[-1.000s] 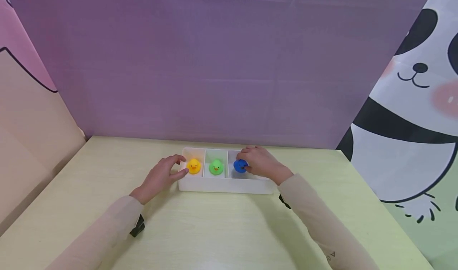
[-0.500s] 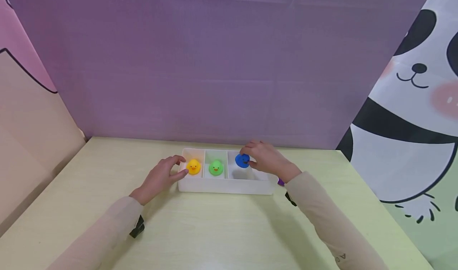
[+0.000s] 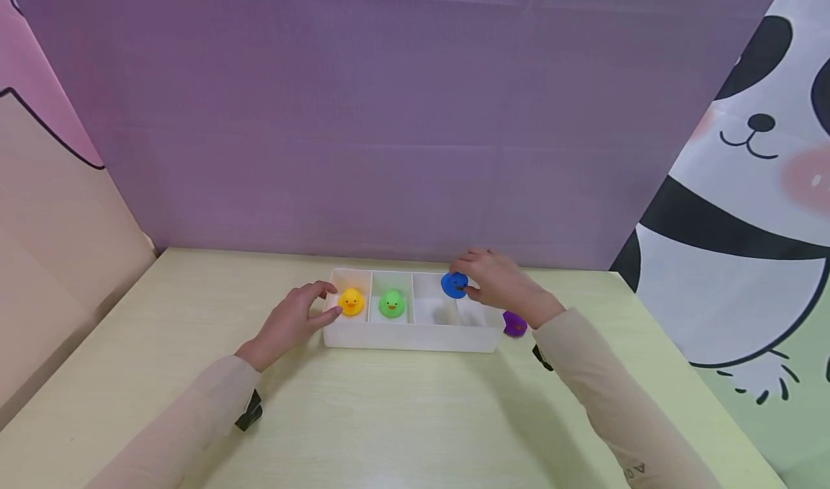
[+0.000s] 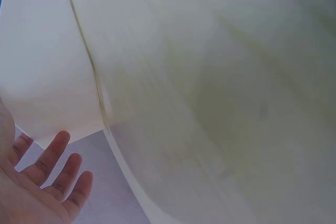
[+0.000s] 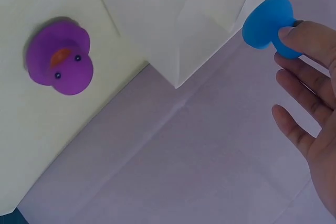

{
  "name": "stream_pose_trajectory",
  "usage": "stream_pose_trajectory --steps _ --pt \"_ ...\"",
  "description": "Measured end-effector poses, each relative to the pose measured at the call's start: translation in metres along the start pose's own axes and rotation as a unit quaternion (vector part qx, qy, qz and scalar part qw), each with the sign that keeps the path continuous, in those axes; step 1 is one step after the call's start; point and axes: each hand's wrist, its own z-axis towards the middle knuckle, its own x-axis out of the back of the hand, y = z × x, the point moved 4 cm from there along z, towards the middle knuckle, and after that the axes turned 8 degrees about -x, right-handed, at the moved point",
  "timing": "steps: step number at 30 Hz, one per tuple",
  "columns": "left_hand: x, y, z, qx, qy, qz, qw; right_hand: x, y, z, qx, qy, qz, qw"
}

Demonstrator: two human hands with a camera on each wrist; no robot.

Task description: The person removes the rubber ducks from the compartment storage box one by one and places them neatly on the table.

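Observation:
My right hand (image 3: 502,281) pinches a blue rubber duck (image 3: 454,284) between thumb and fingers. It holds the duck raised over the right part of a long white divided tray (image 3: 408,337); the right wrist view shows the duck (image 5: 268,22) tilted, its other fingers spread. A yellow rubber duck (image 3: 351,302) sits in the leftmost compartment, and a green one (image 3: 392,303) in the compartment beside it. At the tray's left end rests my left hand (image 3: 295,323), thumb and forefinger by the rim. Its fingers (image 4: 65,174) look loose in the left wrist view.
On the table beyond the tray's right end lies a purple rubber duck (image 3: 515,324), partly hidden by the right wrist. A purple cloth backdrop (image 3: 389,114) stands behind the pale wooden table (image 3: 389,417). A panda picture (image 3: 746,273) covers the right side.
My right hand has lifted the blue duck out of the third compartment and carried it up and to the right. The purple duck has come into sight. My left hand stays put.

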Motion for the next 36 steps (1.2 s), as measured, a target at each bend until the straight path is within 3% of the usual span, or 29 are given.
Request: stream_pose_trajectory --steps 36 --pt "0.0 -0.002 -0.001 -0.004 0.002 -0.007 1.0 0.0 0.067 -0.052 -0.083 -0.012 0.006 0.996"
